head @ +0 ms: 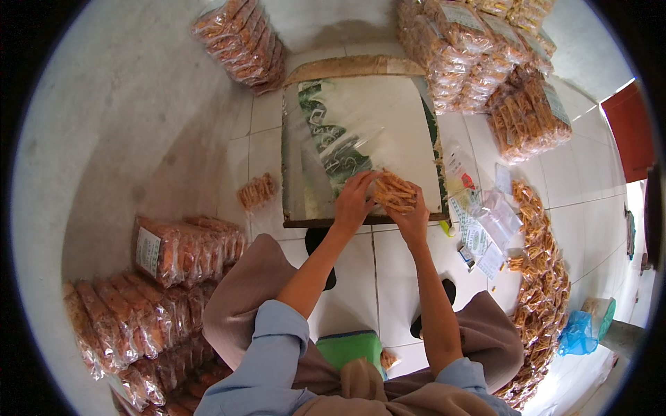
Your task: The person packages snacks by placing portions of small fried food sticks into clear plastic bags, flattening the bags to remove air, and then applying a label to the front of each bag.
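Note:
Over the near edge of a low table (pixel 385 109) with a pale top and green printed patches, both my hands are around a bundle of brown stick-shaped snacks (pixel 394 191). My right hand (pixel 413 218) grips its right side. My left hand (pixel 355 200) is at its left side, fingers bent; whether it also grips the bundle is hard to tell. Clear plastic film lies on the tabletop to the left of the bundle. A small clear bag of snacks (pixel 256 192) lies on the floor left of the table.
Stacked snack packs stand at the lower left (pixel 156 317), back left (pixel 239 47) and back right (pixel 468 57). Along the right runs a long heap of snack sticks (pixel 541 281). Plastic bags and printed labels (pixel 491 229) lie beside it, near a blue plastic bag (pixel 578 333).

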Demonstrator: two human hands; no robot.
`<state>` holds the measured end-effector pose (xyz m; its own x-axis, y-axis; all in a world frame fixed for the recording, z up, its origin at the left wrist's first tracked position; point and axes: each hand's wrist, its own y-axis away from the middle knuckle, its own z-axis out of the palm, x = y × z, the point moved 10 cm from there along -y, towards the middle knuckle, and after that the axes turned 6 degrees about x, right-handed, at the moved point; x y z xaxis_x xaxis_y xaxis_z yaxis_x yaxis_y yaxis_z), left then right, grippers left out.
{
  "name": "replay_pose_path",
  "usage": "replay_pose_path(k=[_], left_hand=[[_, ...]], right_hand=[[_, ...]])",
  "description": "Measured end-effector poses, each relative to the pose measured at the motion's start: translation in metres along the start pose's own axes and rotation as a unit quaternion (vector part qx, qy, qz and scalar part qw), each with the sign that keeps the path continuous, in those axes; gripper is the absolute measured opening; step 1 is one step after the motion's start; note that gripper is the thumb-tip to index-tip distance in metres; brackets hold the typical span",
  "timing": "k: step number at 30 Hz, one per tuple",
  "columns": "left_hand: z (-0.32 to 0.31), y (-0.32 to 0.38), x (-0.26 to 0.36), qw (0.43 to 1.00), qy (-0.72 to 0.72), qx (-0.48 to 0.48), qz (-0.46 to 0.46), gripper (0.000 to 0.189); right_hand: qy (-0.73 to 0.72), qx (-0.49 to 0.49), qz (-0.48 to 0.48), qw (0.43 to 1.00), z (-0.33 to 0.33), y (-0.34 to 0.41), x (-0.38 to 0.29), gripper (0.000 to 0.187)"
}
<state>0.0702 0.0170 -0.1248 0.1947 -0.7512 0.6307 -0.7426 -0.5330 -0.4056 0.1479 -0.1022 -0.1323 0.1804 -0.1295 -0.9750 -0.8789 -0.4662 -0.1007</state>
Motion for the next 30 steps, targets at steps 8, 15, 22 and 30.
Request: replay_pose_path(k=[8, 15, 22, 30], left_hand=[[0.002, -0.011, 0.005, 0.997, 0.070, -0.043, 0.013, 0.073], [-0.004, -0.026, 0.030, 0.963, 0.216, -0.163, 0.012, 0.071], [-0.017, -0.033, 0.056, 0.951, 0.252, -0.168, 0.058, 0.073], [-0.011, -0.031, 0.069, 0.946, 0.235, -0.210, 0.078, 0.066]], right_hand=[[0.015, 0.015, -0.002, 1.000, 0.004, -0.002, 0.021, 0.056], [-0.005, 0.081, -0.024, 0.996, 0.002, -0.008, 0.006, 0.060], [-0.082, 0.096, -0.035, 0.991, 0.011, -0.011, -0.009, 0.064], [-0.043, 0.093, -0.055, 0.993, 0.015, -0.019, 0.004, 0.064]])
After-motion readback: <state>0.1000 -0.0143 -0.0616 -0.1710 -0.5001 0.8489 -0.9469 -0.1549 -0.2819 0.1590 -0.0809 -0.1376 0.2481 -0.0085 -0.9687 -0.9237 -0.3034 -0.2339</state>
